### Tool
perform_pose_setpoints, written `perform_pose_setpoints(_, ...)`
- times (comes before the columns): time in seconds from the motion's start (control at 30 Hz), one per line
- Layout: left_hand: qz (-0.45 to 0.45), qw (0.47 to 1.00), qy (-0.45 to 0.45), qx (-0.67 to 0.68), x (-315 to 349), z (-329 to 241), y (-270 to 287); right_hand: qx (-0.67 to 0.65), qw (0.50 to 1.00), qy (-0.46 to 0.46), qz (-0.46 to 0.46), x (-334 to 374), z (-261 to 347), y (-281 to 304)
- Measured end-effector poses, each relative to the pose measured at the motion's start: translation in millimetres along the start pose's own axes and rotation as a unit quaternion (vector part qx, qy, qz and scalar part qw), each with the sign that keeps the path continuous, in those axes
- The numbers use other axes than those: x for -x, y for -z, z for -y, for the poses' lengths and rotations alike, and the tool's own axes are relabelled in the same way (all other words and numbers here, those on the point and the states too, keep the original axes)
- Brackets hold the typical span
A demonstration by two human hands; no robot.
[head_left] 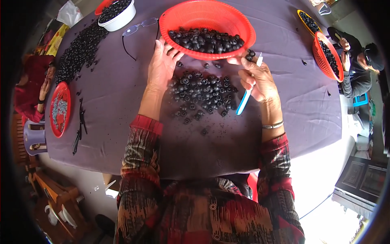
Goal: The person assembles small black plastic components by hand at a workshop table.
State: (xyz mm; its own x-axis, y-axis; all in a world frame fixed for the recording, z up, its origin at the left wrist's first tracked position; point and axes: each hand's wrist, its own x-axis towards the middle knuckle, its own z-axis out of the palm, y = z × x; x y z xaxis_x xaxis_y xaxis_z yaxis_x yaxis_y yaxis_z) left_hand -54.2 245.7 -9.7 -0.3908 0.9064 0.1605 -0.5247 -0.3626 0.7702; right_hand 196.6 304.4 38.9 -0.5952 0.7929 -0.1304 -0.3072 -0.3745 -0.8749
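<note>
A red plastic basket (199, 18) is tilted toward me over the table, with black round pieces (207, 40) gathered along its near side. My left hand (159, 67) holds its left rim, the fingers partly hidden behind it. At the near right rim, my right hand (262, 79) touches the basket with thumb and fingertips. That same hand grips a slim tool with a blue and white handle (245, 101); its pale tip points up. A few black pieces sit by the right fingertips. Below the basket, a loose pile of black round pieces (205, 91) lies on the purple cloth (195, 150).
Eyeglasses (140, 26) lie left of the basket. A larger black heap (83, 49), a white bowl (118, 18) and a red tray (61, 110) are farther left. Two people sit at the sides; a filled red basket (319, 57) stands before the right one.
</note>
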Motion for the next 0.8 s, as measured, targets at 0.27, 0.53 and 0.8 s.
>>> perform_pose_setpoints(0.27, -0.073, 0.993, -0.028, -0.086, 0.9, 11.1, 3.0, 0.044, 0.999, -0.022, -0.015, 14.3, 3.5, 6.9)
perform_pose_setpoints(0.53, -0.07, 0.925, -0.078, -0.366, 19.8, 18.9, 4.2, 0.481, 0.876, 0.029, 0.002, 33.6, -5.9, -33.4)
perform_pose_setpoints(0.8, 0.088, 0.807, -0.047, -0.583, 50.4, 2.4, -7.9, 0.773, 0.629, 0.083, -0.024, 1.8, -2.4, -23.1)
